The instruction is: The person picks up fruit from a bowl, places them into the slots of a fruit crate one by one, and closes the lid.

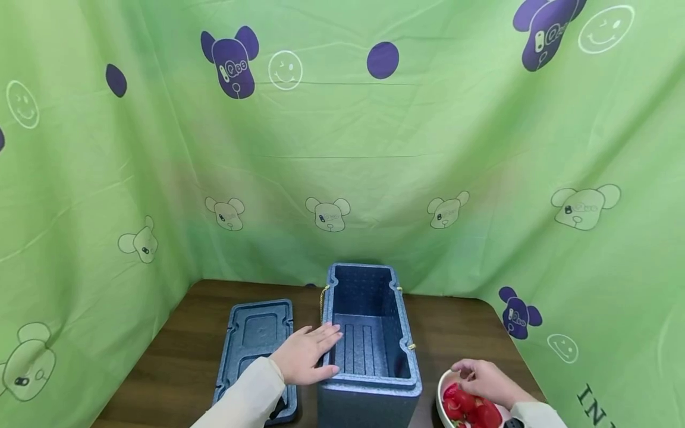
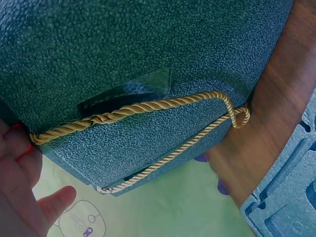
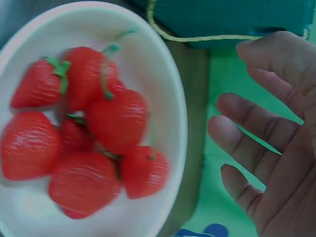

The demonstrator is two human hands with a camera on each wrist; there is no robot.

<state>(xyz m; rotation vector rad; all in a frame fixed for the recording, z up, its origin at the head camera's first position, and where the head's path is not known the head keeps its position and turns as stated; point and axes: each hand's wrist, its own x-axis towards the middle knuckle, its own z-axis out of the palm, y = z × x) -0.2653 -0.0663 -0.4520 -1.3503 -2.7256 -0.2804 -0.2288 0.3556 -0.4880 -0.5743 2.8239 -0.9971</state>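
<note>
My left hand (image 1: 307, 355) rests with spread, fairly straight fingers on the left rim of a blue foam cooler box (image 1: 369, 407), whose inside shows a grooved floor. In the left wrist view a twisted gold cord (image 2: 158, 104) runs along the box's side. To the right of the box, a white bowl (image 3: 180, 123) holds several glossy red strawberries (image 3: 118, 121) with green stems. Over the bowl hangs my right hand (image 1: 488, 380); in the right wrist view its fingers (image 3: 266, 121) are loosely bent, apart from the strawberries, with nothing between them.
The box's blue lid (image 1: 262, 327) lies on the brown wooden table (image 1: 166, 368), left of the box and partly behind my left sleeve. A green patterned curtain (image 1: 342, 119) encloses the table at the back and sides.
</note>
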